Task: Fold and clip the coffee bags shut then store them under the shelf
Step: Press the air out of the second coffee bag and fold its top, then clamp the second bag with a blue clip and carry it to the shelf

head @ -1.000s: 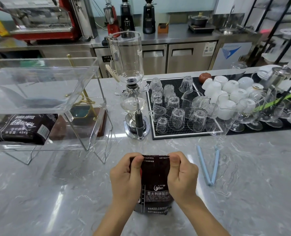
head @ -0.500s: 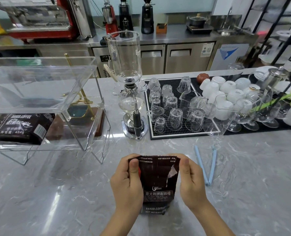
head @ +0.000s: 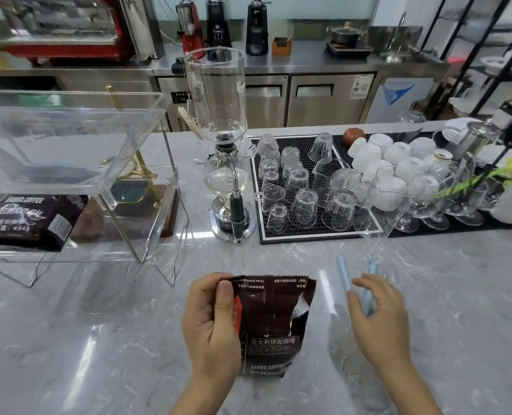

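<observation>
A dark brown coffee bag (head: 274, 322) lies on the marble counter in front of me, its top edge folded over. My left hand (head: 211, 322) grips the bag's left side, thumb on the front. My right hand (head: 379, 316) is off the bag, fingers spread, hovering over a light blue V-shaped bag clip (head: 346, 274) lying just right of the bag. A second coffee bag (head: 24, 220) lies flat under the clear acrylic shelf (head: 68, 145) at the left.
A glass siphon coffee maker (head: 218, 139) stands behind the bag. A black mat with several upturned glasses (head: 302, 187) and white cups (head: 392, 157) fills the right back. A wooden-based brass stand (head: 137, 190) sits behind the shelf.
My right hand let go of the bag's top right corner and moved right over the blue clip. The left hand keeps its hold on the bag.
</observation>
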`<state>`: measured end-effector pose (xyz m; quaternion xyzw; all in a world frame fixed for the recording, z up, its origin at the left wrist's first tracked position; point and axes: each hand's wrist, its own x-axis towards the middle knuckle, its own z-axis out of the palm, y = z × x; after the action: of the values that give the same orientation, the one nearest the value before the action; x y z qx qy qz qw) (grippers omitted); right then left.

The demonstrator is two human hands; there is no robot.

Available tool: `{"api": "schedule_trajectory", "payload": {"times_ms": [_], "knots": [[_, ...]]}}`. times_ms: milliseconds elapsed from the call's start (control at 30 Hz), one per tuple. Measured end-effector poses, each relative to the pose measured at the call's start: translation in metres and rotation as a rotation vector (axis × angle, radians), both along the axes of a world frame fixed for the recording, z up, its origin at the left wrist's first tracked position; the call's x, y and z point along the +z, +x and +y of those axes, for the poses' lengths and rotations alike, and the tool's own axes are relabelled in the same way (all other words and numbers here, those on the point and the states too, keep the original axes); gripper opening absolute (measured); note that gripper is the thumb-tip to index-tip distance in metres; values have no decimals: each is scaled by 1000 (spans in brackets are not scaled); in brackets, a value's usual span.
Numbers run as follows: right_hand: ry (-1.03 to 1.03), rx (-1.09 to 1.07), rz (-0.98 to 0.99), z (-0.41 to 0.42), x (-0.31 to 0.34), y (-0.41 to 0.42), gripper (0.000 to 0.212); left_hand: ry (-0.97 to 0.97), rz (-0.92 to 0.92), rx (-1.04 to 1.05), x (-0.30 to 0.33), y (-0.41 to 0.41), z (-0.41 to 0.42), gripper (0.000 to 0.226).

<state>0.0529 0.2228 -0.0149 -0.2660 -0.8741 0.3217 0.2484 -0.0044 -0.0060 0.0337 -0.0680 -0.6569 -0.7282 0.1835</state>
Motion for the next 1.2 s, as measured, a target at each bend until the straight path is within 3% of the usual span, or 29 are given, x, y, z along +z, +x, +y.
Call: {"api": "schedule_trajectory", "payload": {"times_ms": [100, 233, 533, 667, 767, 900, 1067, 1200], "knots": [[67, -80, -207, 7, -13, 0, 31, -10, 24, 3, 0, 0, 1, 16], [126, -107, -303, 6, -23, 2, 37, -41, 64, 3, 1, 0, 1, 19], [193, -118, -160, 10, -32, 6, 14, -18, 80, -11, 1, 0, 0, 21], [160, -89, -71, 13, -29, 10, 14, -17, 73, -20, 3, 1, 0, 22], [26, -85, 12, 11, -25, 14, 16, -1, 56, -33, 4, 1, -2, 20], [-337, -92, 170, 1, -1, 18, 28, 17, 50, -58, 7, 3, -3, 20], [-625, 146, 360, -17, 56, 17, 15, 13, 34, -69, 9, 4, -4, 20], [-710, 352, 423, -37, 93, 13, 15, 16, 16, -75, 9, 5, -7, 19]]}}
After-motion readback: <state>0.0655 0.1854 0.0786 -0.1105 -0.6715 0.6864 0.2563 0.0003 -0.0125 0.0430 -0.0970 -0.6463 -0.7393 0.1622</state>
